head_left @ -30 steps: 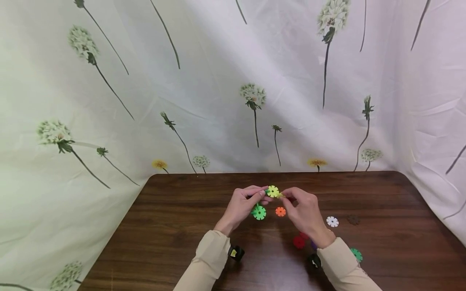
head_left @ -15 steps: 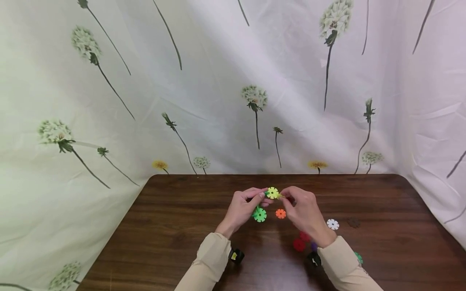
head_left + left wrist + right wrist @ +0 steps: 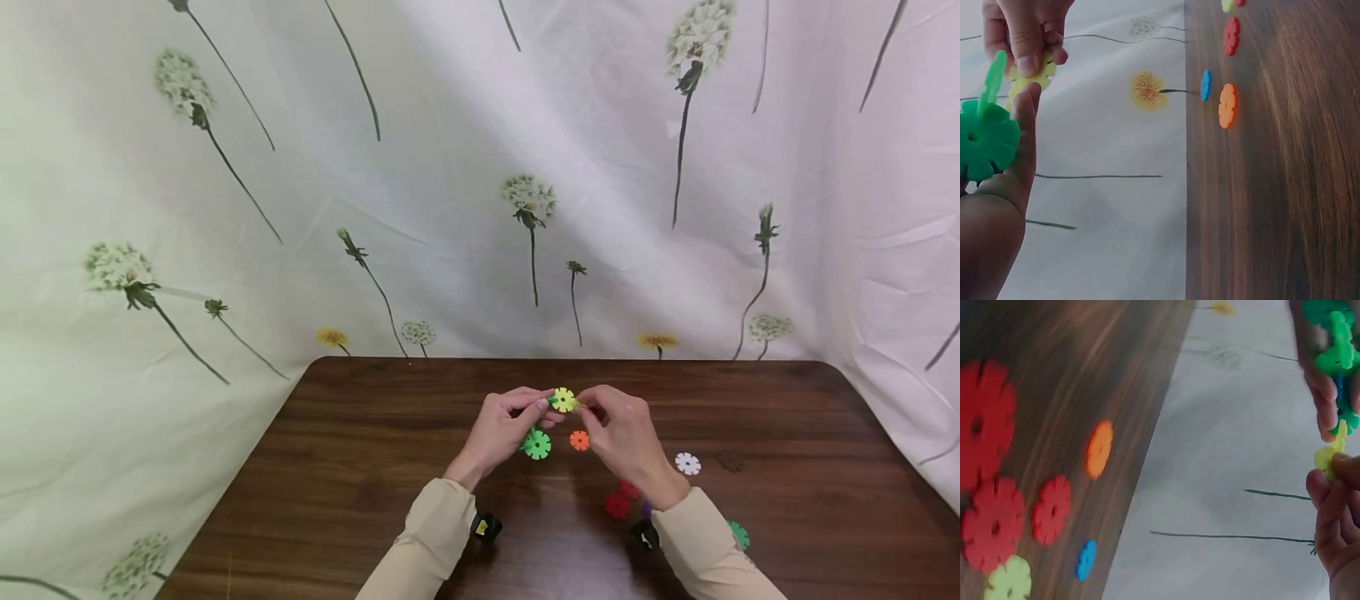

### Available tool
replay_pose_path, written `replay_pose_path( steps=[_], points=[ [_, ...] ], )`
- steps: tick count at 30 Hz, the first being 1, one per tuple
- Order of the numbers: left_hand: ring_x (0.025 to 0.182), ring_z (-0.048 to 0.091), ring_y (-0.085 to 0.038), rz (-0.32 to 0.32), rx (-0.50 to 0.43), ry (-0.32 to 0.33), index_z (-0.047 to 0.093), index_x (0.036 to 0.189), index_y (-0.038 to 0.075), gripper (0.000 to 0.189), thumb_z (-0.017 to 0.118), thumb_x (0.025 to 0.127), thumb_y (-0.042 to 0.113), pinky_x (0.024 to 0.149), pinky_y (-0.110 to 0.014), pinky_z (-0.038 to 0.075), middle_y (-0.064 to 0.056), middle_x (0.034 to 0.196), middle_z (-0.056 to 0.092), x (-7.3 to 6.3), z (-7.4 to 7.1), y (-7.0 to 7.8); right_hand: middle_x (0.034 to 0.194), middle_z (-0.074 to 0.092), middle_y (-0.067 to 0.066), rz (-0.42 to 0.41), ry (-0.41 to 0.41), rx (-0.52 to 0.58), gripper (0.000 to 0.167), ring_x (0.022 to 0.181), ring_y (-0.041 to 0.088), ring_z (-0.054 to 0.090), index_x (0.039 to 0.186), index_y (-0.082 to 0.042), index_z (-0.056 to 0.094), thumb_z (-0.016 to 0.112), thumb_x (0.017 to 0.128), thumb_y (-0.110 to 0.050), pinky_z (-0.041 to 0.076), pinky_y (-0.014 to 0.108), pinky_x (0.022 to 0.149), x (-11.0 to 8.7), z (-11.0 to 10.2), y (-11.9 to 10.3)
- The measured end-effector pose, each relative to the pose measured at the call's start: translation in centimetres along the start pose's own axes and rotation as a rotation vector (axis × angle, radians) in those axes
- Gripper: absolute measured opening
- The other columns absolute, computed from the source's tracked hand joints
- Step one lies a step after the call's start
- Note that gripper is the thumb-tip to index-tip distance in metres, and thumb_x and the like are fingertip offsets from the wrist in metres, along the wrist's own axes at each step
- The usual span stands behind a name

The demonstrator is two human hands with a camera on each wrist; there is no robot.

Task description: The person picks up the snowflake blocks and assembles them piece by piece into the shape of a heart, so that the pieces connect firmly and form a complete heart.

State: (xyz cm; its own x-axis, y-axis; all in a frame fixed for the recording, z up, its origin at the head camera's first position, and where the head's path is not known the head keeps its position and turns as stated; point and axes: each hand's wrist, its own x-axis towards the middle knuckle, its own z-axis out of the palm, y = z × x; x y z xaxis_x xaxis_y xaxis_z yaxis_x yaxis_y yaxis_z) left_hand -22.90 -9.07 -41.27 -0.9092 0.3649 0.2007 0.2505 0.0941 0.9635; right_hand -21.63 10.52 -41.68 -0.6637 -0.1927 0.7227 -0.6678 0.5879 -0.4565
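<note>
Two yellow discs (image 3: 563, 400), likely light, stiff, best edge-held: right hand (image 3: 626, 432) pinching the right one, left hand (image 3: 497, 432) gripping green discs (image 3: 989, 140).

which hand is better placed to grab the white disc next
Probably the right hand: in the head view it is nearer the white disc, though it pinches a yellow piece. The left hand is farther off and holds the joined green pieces.

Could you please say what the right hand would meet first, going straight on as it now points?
Just ahead of the right hand seems to be the yellow disc, then the left hand; depth is hard to judge.
</note>
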Motion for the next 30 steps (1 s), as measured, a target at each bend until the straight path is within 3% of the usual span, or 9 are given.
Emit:
replay_pose_path(
  steps=[4, 12, 20, 25, 30],
  points=[
    [0.087, 0.072, -0.013, -0.015, 0.012, 0.0, 0.066, 0.12, -0.001, 0.028, 0.055, 0.099, 0.014, 0.081, -0.031, 0.057, -0.021, 0.109, 0.068, 0.0, 0.0, -0.1, 0.078, 0.069, 0.002, 0.003, -0.023, -0.006, 0.017, 0.064, 0.004, 0.055, 0.089, -0.006, 0.068, 0.077, 0.077, 0.003, 0.051, 0.024, 0.055, -0.1, 0.1, 0.2],
    [0.092, 0.072, -0.017, -0.133, -0.128, 0.027, 0.063, 0.126, 0.004, 0.032, 0.057, 0.098, 0.017, 0.086, -0.038, 0.056, -0.023, 0.112, 0.069, 0.1, -0.3, 0.1, 0.081, 0.067, -0.001, 0.03, -0.064, 0.002, 0.019, 0.068, 0.004, 0.056, 0.093, -0.008, 0.068, 0.077, 0.078, 0.0, 0.052, 0.022, 0.059, -0.1, 0.4, 0.4],
    [0.097, 0.07, -0.026, -0.184, -0.072, -0.042, 0.054, 0.132, 0.006, 0.036, 0.054, 0.1, 0.022, 0.089, -0.044, 0.055, -0.024, 0.115, 0.067, 0.4, -0.4, -0.3, 0.084, 0.066, -0.002, 0.055, -0.102, 0.012, 0.018, 0.07, 0.004, 0.057, 0.094, -0.009, 0.067, 0.077, 0.08, -0.004, 0.054, 0.023, 0.062, -0.2, 0.3, 0.7],
    [0.104, 0.066, -0.04, -0.188, -0.033, -0.046, 0.055, 0.131, 0.008, 0.035, 0.052, 0.101, 0.025, 0.083, -0.033, 0.057, -0.02, 0.115, 0.067, 0.4, -0.4, -0.3, 0.086, 0.067, -0.002, 0.075, -0.123, 0.045, 0.018, 0.072, 0.004, 0.058, 0.095, -0.009, 0.067, 0.077, 0.08, -0.003, 0.055, 0.023, 0.064, -0.2, 0.1, 0.9],
    [0.102, 0.065, -0.041, -0.198, 0.003, -0.03, 0.054, 0.133, 0.011, 0.035, 0.05, 0.102, 0.027, 0.075, -0.024, 0.054, -0.016, 0.116, 0.066, 0.2, -0.4, -0.1, 0.085, 0.067, -0.004, 0.095, -0.109, 0.1, 0.014, 0.072, 0.003, 0.059, 0.094, -0.01, 0.067, 0.075, 0.083, -0.007, 0.054, 0.022, 0.064, -0.2, -0.2, 1.3]
  ],
)
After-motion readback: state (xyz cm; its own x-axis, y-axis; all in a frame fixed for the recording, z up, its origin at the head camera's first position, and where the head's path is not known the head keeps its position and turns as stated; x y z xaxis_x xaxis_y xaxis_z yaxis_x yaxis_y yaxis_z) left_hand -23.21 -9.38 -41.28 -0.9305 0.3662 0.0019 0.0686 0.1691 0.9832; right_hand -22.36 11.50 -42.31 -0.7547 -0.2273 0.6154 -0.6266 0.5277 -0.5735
